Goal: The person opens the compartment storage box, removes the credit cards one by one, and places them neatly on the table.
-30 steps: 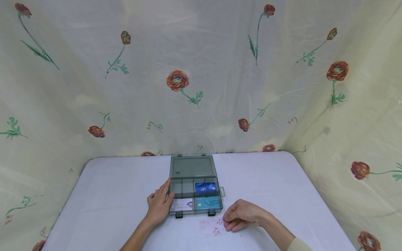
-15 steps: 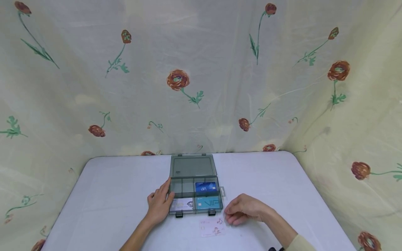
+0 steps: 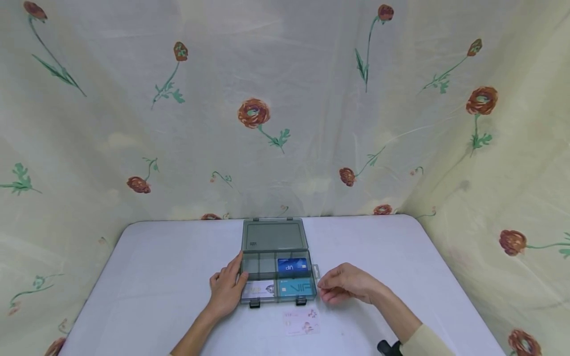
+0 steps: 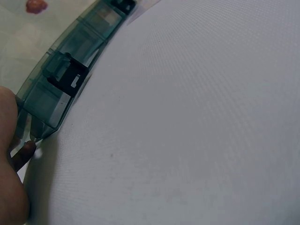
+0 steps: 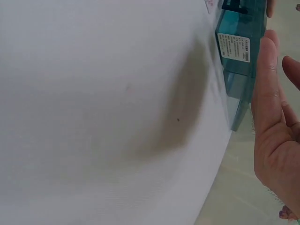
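White table [image 3: 178,277], box [image 3: 267,264] crosswise, lid [image 3: 274,235] pointing away

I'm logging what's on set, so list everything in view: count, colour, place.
case: one, see-through grey-green, open on the table
lid: one, grey-green, folded back behind the case
latches: two, black, case front
side tab: one, greyish, case's right side
label: one, white, case wall
blue card: one, rear right compartment
teal card: one, front right
white card: one, front left
pink card: one, pale, before the case
table: one, white-covered
floral sheeting: cream, rust flowers, behind and beside
dark object: one, by the right cuff
left hand: one, on case's left edge
right hand: one, beside case's right side
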`<state>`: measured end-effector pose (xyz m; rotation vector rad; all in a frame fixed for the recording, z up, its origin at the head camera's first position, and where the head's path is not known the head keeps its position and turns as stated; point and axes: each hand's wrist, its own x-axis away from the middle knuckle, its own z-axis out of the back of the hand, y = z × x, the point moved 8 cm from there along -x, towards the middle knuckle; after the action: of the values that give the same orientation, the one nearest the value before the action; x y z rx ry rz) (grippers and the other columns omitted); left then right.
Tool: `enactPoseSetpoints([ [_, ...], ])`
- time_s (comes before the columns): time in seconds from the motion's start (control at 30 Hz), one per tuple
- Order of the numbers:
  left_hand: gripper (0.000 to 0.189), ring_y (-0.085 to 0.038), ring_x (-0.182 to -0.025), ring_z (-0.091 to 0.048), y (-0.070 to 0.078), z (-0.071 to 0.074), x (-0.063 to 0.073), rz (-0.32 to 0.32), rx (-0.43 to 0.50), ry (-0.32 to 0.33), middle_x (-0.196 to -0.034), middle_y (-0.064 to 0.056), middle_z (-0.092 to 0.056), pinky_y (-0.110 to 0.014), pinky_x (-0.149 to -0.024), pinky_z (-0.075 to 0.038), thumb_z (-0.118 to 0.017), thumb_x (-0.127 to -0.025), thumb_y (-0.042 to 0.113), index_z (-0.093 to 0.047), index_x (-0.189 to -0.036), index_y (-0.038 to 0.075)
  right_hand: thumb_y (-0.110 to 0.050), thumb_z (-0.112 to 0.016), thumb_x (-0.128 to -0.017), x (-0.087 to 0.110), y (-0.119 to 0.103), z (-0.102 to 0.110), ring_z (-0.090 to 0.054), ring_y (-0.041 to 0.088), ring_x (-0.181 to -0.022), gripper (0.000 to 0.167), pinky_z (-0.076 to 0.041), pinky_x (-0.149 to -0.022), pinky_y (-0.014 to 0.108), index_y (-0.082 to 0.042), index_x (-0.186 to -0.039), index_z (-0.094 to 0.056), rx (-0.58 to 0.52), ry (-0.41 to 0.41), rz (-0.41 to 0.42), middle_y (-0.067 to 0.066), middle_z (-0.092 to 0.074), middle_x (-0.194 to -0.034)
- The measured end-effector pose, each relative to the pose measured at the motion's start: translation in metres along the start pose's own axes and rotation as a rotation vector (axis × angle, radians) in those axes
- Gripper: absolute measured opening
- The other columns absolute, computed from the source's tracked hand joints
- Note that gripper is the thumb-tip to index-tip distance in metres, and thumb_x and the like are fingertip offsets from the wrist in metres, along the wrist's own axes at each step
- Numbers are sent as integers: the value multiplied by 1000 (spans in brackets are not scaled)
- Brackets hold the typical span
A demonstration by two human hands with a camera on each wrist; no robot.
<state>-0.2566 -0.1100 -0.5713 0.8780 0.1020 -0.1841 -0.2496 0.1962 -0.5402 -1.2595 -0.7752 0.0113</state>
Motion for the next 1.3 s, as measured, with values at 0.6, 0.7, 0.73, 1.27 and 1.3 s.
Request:
enactPoseSetpoints([
  [0.6,59,-37,-132,-43,-1,-2,0,2,-4,-5,-159,-13,-37,-60,-102,-13,-48,-108,24,-25,-161,12,-19,-65,-99,-20,-16,-15,-74,23,-87,39,-59,-79,34,12,-123,-64,-60,10,92,22,-73,-105],
  [0.7,59,-37,-133,-43,-1,-1,0,5,-8,-4,-159,-13,-37,-60,-103,-13,-48,-108,24,-25,-161,12,-19,-65,-99,-23,-19,-20,-74,23,-88,39,-59,-80,34,12,-123,-63,-69,1,104,23,-73,-106],
  [0.73,59,-37,-133,-43,-1,-1,0,5,-9,-3,-159,-13,-37,-60,-102,-13,-48,-108,24,-25,-161,12,-19,-65,-99,-25,-21,-22,-74,23,-88,39,-59,-81,34,12,-123,-63,-71,-2,108,23,-73,-106],
  [1.27,59,-38,-133,-43,0,0,0,5,2,2,-159,-14,-38,-61,-103,-13,-48,-107,23,-26,-160,11,-17,-65,-99,-44,-33,-55,-75,27,-94,38,-58,-83,36,12,-124,-64,-110,-54,132,26,-71,-110],
  [1.3,58,-38,-133,-44,0,1,0,4,0,3,-159,-14,-38,-61,-102,-13,-48,-107,23,-27,-160,11,-17,-65,-99,-46,-33,-57,-74,27,-94,38,-58,-83,36,12,-125,-64,-116,-55,131,27,-71,-111],
])
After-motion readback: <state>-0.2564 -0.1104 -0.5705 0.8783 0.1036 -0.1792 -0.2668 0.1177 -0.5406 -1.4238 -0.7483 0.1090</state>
